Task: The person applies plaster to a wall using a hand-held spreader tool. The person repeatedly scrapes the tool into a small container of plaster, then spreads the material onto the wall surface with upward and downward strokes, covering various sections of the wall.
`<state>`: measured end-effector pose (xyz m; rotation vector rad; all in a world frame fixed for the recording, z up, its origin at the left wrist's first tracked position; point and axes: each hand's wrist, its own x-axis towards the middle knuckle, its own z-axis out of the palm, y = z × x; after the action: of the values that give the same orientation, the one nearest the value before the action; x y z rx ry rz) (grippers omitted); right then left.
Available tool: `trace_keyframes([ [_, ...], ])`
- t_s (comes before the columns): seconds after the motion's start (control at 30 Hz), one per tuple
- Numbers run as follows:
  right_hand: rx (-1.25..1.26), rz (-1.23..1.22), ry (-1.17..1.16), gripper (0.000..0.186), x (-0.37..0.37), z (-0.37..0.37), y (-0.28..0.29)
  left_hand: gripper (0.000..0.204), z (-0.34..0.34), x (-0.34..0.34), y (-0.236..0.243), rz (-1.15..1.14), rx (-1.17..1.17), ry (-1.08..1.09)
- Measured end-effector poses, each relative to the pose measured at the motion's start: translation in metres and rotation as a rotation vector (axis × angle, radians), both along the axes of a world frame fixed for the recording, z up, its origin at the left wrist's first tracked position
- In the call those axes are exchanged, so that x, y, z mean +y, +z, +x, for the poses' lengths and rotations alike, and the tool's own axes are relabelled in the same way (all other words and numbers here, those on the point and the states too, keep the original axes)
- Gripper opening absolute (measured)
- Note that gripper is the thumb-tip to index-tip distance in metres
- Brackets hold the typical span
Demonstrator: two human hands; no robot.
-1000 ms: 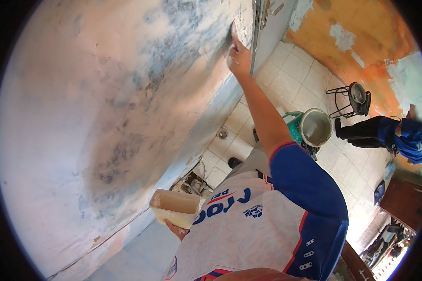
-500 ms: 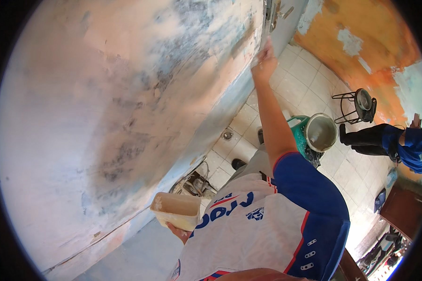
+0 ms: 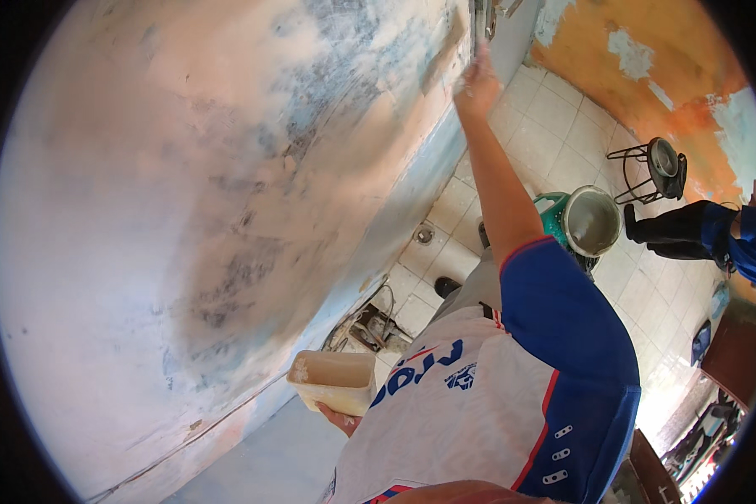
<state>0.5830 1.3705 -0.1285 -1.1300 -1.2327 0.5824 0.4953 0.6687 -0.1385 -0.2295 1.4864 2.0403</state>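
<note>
My left hand (image 3: 338, 417) is closed on a cream rectangular plastic tub (image 3: 332, 382), gripping it from below near my waist. The tub's open top faces up, and pale smears mark its inner wall. Far up along the wall's edge, my right hand (image 3: 477, 91) is raised at the end of a stretched arm. Its fingers are curled together; whatever they hold is too thin and edge-on to make out. Beside both hands runs a wall (image 3: 252, 210) with patchy pale coating and dark grey-blue stains.
A green bucket (image 3: 553, 217) with a grey-smeared round vessel (image 3: 592, 221) stands on the tiled floor (image 3: 546, 143). Beyond are a black stool (image 3: 638, 172), a person in blue (image 3: 722, 235) and a patchy orange wall (image 3: 680, 67). A floor opening with pipes (image 3: 378, 328) lies by the wall's foot.
My right hand has moved slightly up along the wall's edge. The tub in my left hand sits a little further right in view, as the whole view has shifted slightly.
</note>
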Motion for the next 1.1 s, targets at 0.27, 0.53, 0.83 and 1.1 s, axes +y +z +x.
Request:
trace_keyframes([
  [0.27, -0.162, 0.063, 0.18, 0.053, -0.087, -0.016, -0.052, 0.08, -0.003, 0.001, 0.002, -0.012, 0.009, 0.004],
  [0.53, -0.314, 0.041, 0.06, 0.052, -0.003, -0.013, -0.019, 0.08, -0.009, -0.012, -0.011, -0.038, 0.08, -0.024],
  [0.83, 0.564, -0.528, 0.269, 0.021, -0.096, 0.019, -0.114, 0.078, 0.01, -0.025, -0.001, 0.12, -0.095, -0.071],
  [1.1, 0.231, -0.795, 0.288, 0.024, 0.014, 0.017, -0.133, 0.075, 0.026, 0.011, 0.014, -0.009, -0.129, 0.159],
])
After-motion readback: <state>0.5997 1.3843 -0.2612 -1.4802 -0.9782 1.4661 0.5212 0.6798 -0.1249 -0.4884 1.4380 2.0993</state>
